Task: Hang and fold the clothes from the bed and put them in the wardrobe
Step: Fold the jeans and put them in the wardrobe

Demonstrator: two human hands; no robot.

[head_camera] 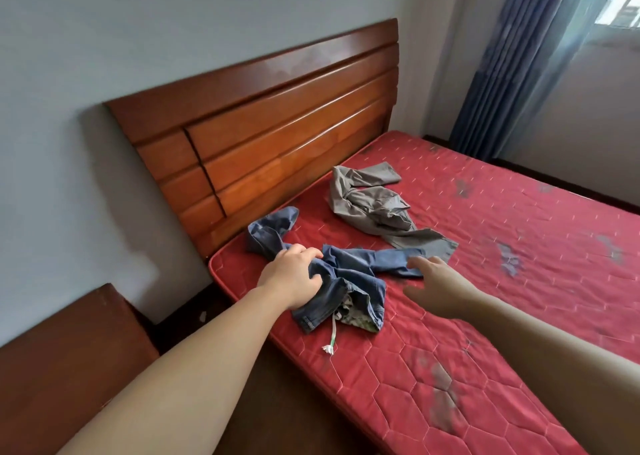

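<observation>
The jeans (pixel 349 274) lie crumpled near the head corner of the bed (pixel 519 281), one leg trailing toward the headboard (pixel 277 125), the other stretched to the right, the waistband bunched at the near edge with a white drawstring (pixel 331 336) dangling from it. Denim like this looks fairly heavy and limp: it should sag from wherever it is lifted, not slip, and nothing about it seems fragile. The waistband seems the best place to take hold, one hand at each side, so the legs drop straight for folding. The left hand (pixel 294 278) already grips the bunched cloth near the waist, fingers curled into it. The right hand (pixel 443 288) hovers just beside the right-hand leg with fingers spread and relaxed, holding nothing; whether the tips touch the cloth I cannot tell. Count: two garments on the bed, one pair of jeans and one grey pair of trousers (pixel 377 205) further back, lying apart, also rumpled. No hanger and no wardrobe are in sight.
</observation>
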